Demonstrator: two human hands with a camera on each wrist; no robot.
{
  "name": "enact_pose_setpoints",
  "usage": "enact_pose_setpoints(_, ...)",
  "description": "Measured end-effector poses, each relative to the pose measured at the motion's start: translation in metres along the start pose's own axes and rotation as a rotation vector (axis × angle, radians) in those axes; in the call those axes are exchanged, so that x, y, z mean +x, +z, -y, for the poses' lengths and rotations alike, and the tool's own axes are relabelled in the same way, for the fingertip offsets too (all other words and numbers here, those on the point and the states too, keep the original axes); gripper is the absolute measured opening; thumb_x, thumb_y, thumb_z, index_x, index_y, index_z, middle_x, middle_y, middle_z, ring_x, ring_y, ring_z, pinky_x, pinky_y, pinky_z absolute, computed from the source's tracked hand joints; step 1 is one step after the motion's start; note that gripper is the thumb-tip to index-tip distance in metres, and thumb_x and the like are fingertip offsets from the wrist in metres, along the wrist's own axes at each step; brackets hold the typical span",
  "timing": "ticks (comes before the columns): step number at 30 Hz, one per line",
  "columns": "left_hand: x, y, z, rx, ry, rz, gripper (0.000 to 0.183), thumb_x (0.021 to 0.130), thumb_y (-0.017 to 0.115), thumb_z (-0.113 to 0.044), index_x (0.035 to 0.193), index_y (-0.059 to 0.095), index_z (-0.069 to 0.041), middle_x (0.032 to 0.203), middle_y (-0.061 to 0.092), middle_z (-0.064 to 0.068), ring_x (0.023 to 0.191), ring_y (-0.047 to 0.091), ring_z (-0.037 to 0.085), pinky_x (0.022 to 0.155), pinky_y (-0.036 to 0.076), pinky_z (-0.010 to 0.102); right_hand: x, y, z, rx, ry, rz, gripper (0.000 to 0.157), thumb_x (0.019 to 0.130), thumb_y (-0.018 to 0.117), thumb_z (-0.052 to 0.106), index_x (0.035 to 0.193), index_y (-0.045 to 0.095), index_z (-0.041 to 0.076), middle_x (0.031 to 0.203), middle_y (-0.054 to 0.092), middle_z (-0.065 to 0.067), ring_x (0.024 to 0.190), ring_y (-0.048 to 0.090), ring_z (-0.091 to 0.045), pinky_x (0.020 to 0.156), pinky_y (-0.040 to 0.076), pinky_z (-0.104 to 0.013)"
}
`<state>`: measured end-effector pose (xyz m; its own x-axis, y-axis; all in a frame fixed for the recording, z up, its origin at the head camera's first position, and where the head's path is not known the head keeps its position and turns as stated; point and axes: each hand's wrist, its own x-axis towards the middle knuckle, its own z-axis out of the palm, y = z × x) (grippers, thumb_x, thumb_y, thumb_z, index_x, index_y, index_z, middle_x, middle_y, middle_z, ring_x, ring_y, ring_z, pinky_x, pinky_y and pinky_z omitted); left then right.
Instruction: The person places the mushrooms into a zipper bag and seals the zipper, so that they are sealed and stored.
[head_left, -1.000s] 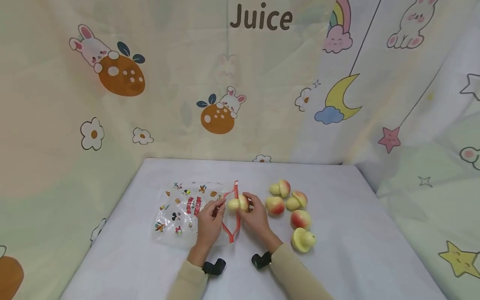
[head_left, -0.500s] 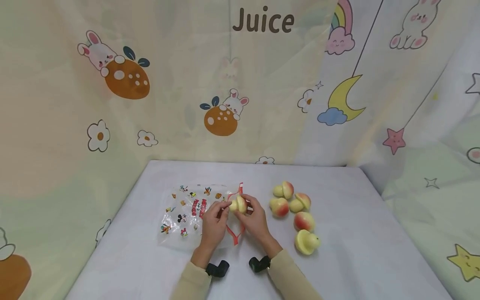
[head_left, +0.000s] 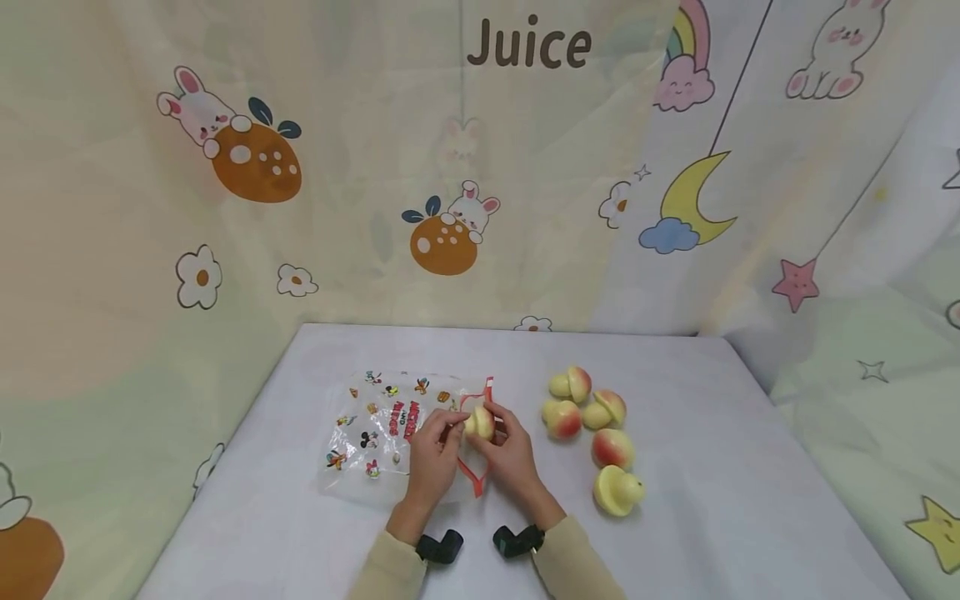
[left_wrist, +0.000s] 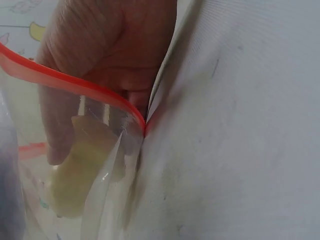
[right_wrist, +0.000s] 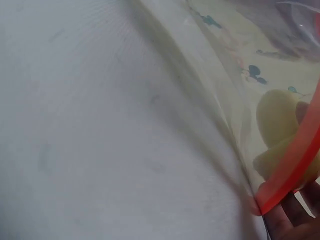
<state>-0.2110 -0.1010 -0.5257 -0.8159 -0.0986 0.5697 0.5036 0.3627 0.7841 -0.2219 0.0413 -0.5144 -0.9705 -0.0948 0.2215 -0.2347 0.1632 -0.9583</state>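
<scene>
A clear zip bag (head_left: 352, 425) with cartoon prints lies flat on the table, its red-edged mouth (head_left: 474, 481) facing right and spread apart. My left hand (head_left: 433, 458) pinches the lip of that mouth between thumb and fingers. Across from it, my right hand (head_left: 513, 454) grips a yellow toy mushroom (head_left: 480, 423) by its reddish cap, stem pointing left. Through the clear plastic, the left wrist view shows the mushroom (left_wrist: 80, 170) just past the red strip (left_wrist: 75, 85). Fingers (right_wrist: 295, 210) sit by the red strip in the right wrist view; the mushroom's stem (right_wrist: 275, 117) shows beyond.
Several more toy mushrooms with red-and-yellow caps lie right of the hands, among them one at the back (head_left: 572, 383) and one upturned at the front (head_left: 618, 490). A white cloth covers the table (head_left: 697, 433). A printed curtain (head_left: 360, 167) hangs behind it.
The right hand has moved the mushroom leftward into the bag's mouth, so its cap now sits left of the red strip. The hands are closer together. The head view has shifted slightly.
</scene>
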Motion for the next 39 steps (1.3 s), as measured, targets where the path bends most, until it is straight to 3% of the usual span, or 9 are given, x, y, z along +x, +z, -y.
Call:
enact_pose_setpoints(3, 0.0, 0.0, -0.001, -0.01, 0.004, 0.009, 0.017, 0.094, 0.061, -0.004, 0.108, 0.069, -0.011, 0.097, 0.065, 0.006, 0.074, 0.055, 0.01, 0.062, 0.049, 0.022, 0.0, -0.001, -0.004, 0.024, 0.053, 0.016, 0.058, 0.084, 0.075, 0.006, 0.136, 0.051, -0.001, 0.129, 0.057, -0.019, 0.102, 0.063, -0.031, 0.082, 0.055, -0.026)
enact_pose_setpoints(10, -0.001, 0.0, 0.001, -0.001, 0.016, 0.004, 0.015, 0.095, 0.061, -0.005, 0.106, 0.07, -0.009, 0.096, 0.066, 0.004, 0.075, 0.055, 0.009, 0.063, 0.049, 0.02, 0.003, 0.001, -0.033, 0.015, 0.08, 0.028, 0.064, 0.083, 0.077, 0.012, 0.14, 0.05, 0.002, 0.137, 0.056, -0.016, 0.111, 0.061, -0.033, 0.092, 0.052, -0.038)
enact_pose_setpoints(14, -0.001, 0.0, 0.003, -0.007, 0.017, -0.002, 0.014, 0.096, 0.061, -0.009, 0.107, 0.07, -0.01, 0.095, 0.066, 0.006, 0.074, 0.055, 0.011, 0.064, 0.05, 0.021, 0.003, -0.001, -0.048, 0.041, 0.095, 0.011, 0.06, 0.082, 0.079, 0.018, 0.136, 0.055, 0.007, 0.134, 0.058, -0.011, 0.111, 0.062, -0.03, 0.091, 0.053, -0.036)
enact_pose_setpoints(17, 0.0, 0.001, 0.004, -0.002, 0.005, -0.003, 0.015, 0.097, 0.06, -0.013, 0.108, 0.071, -0.013, 0.095, 0.066, 0.003, 0.074, 0.055, 0.01, 0.064, 0.05, 0.021, 0.004, -0.005, -0.048, 0.065, 0.089, -0.009, 0.054, 0.082, 0.079, 0.019, 0.131, 0.059, 0.008, 0.131, 0.06, -0.009, 0.108, 0.063, -0.028, 0.087, 0.054, -0.029)
enact_pose_setpoints(22, 0.0, 0.001, 0.005, 0.016, -0.008, -0.02, 0.015, 0.096, 0.061, -0.012, 0.107, 0.071, -0.015, 0.095, 0.066, 0.002, 0.074, 0.055, 0.01, 0.063, 0.05, 0.021, -0.003, -0.011, -0.02, 0.047, 0.032, -0.045, 0.043, 0.086, 0.074, 0.011, 0.125, 0.061, 0.001, 0.125, 0.063, -0.016, 0.1, 0.065, -0.03, 0.081, 0.054, -0.022)
enact_pose_setpoints(28, 0.001, 0.001, 0.005, 0.023, 0.014, -0.042, 0.015, 0.096, 0.06, -0.008, 0.105, 0.071, -0.009, 0.095, 0.068, 0.007, 0.073, 0.057, 0.013, 0.062, 0.049, 0.02, -0.008, -0.015, 0.019, -0.08, -0.186, -0.163, 0.031, 0.084, 0.071, -0.003, 0.115, 0.064, -0.003, 0.114, 0.065, -0.023, 0.093, 0.065, -0.037, 0.081, 0.057, -0.044)
enact_pose_setpoints(31, 0.004, 0.0, -0.009, 0.005, 0.015, -0.056, 0.014, 0.095, 0.06, -0.002, 0.104, 0.07, -0.002, 0.096, 0.067, 0.013, 0.074, 0.058, 0.018, 0.064, 0.049, 0.018, -0.007, -0.022, 0.027, -0.1, -0.252, -0.237, 0.03, 0.082, 0.072, -0.007, 0.111, 0.065, -0.004, 0.112, 0.066, -0.023, 0.092, 0.063, -0.034, 0.08, 0.055, -0.051)
enact_pose_setpoints(35, 0.007, -0.004, -0.029, -0.005, 0.032, -0.077, 0.015, 0.09, 0.06, 0.009, 0.101, 0.069, 0.004, 0.094, 0.066, 0.02, 0.074, 0.058, 0.024, 0.064, 0.049, 0.017, -0.003, -0.038, 0.017, -0.114, -0.292, -0.37, 0.027, 0.081, 0.071, -0.009, 0.108, 0.067, -0.005, 0.105, 0.067, -0.02, 0.089, 0.061, -0.033, 0.077, 0.058, -0.04)
enact_pose_setpoints(39, 0.006, -0.003, -0.023, 0.008, 0.048, -0.089, 0.016, 0.09, 0.061, 0.01, 0.102, 0.069, 0.003, 0.094, 0.066, 0.019, 0.073, 0.058, 0.024, 0.063, 0.048, 0.016, 0.002, -0.053, -0.006, -0.132, -0.327, -0.516, 0.026, 0.08, 0.07, -0.009, 0.105, 0.068, -0.001, 0.099, 0.066, -0.017, 0.087, 0.058, -0.032, 0.073, 0.053, -0.021)
